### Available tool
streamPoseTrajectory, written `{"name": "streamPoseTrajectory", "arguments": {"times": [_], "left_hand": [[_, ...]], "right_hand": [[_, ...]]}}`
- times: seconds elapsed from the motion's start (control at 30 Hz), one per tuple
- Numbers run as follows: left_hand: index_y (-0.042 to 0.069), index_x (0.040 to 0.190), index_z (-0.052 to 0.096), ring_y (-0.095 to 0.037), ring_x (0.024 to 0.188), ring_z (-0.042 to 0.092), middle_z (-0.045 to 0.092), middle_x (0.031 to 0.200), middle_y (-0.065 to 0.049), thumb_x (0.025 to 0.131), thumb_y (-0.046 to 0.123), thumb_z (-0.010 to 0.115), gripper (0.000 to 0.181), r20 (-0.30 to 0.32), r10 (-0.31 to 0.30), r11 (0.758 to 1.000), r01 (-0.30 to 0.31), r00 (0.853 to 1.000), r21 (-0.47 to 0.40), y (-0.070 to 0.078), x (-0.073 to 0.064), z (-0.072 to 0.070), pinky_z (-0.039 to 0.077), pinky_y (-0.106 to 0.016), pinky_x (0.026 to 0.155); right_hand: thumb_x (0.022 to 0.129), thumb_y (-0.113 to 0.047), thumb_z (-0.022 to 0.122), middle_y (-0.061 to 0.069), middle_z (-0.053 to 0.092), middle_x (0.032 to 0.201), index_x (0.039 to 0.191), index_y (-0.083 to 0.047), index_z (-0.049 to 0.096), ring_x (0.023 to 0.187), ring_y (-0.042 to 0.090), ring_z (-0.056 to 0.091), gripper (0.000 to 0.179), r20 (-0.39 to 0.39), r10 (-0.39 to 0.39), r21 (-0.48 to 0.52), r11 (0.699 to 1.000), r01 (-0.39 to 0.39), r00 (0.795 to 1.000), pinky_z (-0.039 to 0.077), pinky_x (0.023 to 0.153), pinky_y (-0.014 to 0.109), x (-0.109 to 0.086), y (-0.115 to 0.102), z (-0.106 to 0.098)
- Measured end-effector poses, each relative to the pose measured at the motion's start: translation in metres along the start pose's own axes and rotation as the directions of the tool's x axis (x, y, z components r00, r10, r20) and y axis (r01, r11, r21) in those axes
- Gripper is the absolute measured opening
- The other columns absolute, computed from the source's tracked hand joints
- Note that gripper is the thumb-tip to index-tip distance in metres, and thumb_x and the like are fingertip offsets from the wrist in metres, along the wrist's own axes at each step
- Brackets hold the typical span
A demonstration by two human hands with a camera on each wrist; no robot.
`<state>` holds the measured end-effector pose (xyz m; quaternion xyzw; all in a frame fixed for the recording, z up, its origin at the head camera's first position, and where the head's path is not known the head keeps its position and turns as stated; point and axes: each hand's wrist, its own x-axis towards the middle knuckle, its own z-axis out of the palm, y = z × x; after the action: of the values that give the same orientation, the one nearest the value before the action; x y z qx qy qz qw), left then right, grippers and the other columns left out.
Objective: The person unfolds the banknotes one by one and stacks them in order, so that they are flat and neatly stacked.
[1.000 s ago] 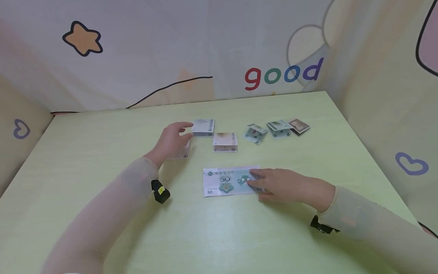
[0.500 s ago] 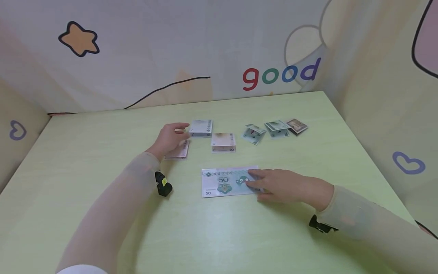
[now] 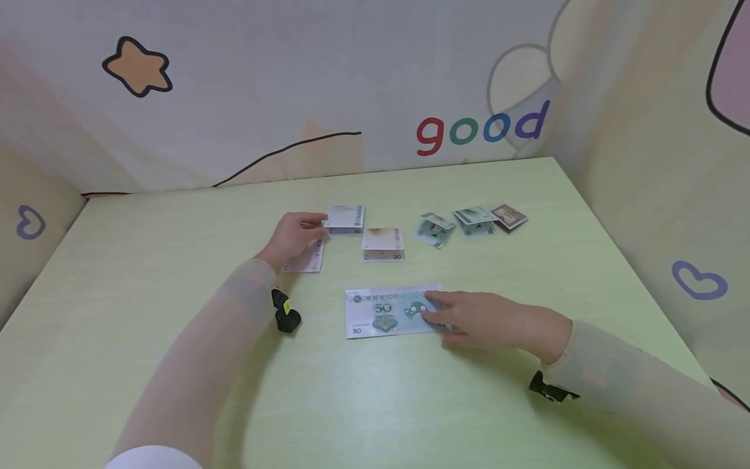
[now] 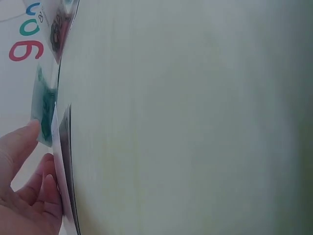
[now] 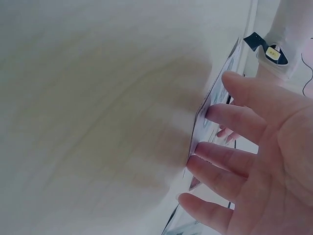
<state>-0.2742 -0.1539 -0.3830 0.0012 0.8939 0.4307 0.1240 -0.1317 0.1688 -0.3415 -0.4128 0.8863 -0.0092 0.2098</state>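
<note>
My right hand (image 3: 477, 319) rests its fingertips on the right end of a flat play banknote marked 50 (image 3: 383, 316). In the right wrist view those fingers (image 5: 222, 171) are spread along the note's edge. My left hand (image 3: 295, 238) reaches to the left edge of a folded banknote (image 3: 346, 218) at the back. Its index finger and thumb stand apart there, fingertips right at the paper. In the left wrist view a fingertip overlaps the corner of a raised green flap (image 4: 45, 110). Another folded banknote (image 3: 305, 260) lies partly hidden under the left hand.
A folded note marked 20 (image 3: 383, 246) lies just right of the left hand's note. Farther right are two folded green notes (image 3: 435, 229) (image 3: 476, 221) and a folded brown note (image 3: 508, 217). A printed cloth wall (image 3: 263, 85) encloses the pale green table (image 3: 176, 260).
The left hand's fingers have drawn closer together and now meet the left edge of the back folded note. Its forearm has shifted right. The right hand and the notes stay put.
</note>
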Motion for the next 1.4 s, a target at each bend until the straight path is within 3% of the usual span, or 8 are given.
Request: {"name": "streamPoseTrajectory", "arguments": {"times": [0.4,0.77,0.93,1.13,1.4], "left_hand": [[0.016,0.124,0.062,-0.020,0.110,0.051,0.056,0.127,-0.006,0.089,0.019,0.064,0.035,-0.004,-0.043,0.999,0.043,0.999,0.018,0.002,0.002,0.002,0.039,-0.037,0.099],[0.014,0.118,0.066,-0.022,0.101,0.048,0.056,0.124,-0.006,0.091,0.021,0.062,0.028,-0.027,-0.016,1.000,0.017,1.000,0.020,0.007,-0.002,0.001,0.042,-0.033,0.087],[0.013,0.113,0.068,-0.022,0.096,0.047,0.056,0.120,-0.007,0.092,0.020,0.060,0.024,-0.070,0.040,0.999,-0.038,0.997,0.031,0.009,-0.005,0.000,0.041,-0.031,0.078],[0.008,0.110,0.068,-0.022,0.087,0.046,0.059,0.111,-0.007,0.092,0.017,0.060,0.022,-0.163,0.161,0.987,-0.155,0.973,0.049,0.011,-0.009,-0.002,0.038,-0.028,0.063],[0.006,0.107,0.069,-0.020,0.095,0.052,0.063,0.109,-0.006,0.090,0.016,0.062,0.020,-0.284,0.234,0.965,-0.257,0.930,-0.046,0.018,-0.019,-0.011,0.044,-0.031,0.080]], "right_hand": [[0.091,-0.032,0.060,0.018,0.033,0.146,0.137,-0.011,0.047,0.130,0.035,0.036,0.052,-0.012,-0.004,-0.011,1.000,0.004,1.000,0.041,0.096,0.047,-0.001,0.001,0.002],[0.092,-0.031,0.059,0.018,0.032,0.146,0.138,-0.011,0.047,0.131,0.034,0.036,0.052,-0.005,-0.003,0.005,1.000,0.003,1.000,0.040,0.097,0.047,-0.003,-0.001,-0.001],[0.092,-0.032,0.058,0.017,0.031,0.147,0.138,-0.011,0.046,0.132,0.034,0.033,0.052,0.006,0.016,0.021,1.000,-0.016,1.000,0.037,0.100,0.048,-0.002,0.000,-0.001],[0.093,-0.031,0.058,0.019,0.034,0.145,0.136,-0.009,0.049,0.132,0.036,0.033,0.049,-0.012,0.014,0.026,1.000,-0.014,1.000,0.035,0.101,0.049,0.000,0.000,-0.002],[0.092,-0.029,0.059,0.021,0.040,0.140,0.132,-0.007,0.054,0.128,0.036,0.039,0.046,-0.061,-0.023,0.004,1.000,0.023,0.998,0.037,0.100,0.048,0.002,0.000,-0.001]]}}
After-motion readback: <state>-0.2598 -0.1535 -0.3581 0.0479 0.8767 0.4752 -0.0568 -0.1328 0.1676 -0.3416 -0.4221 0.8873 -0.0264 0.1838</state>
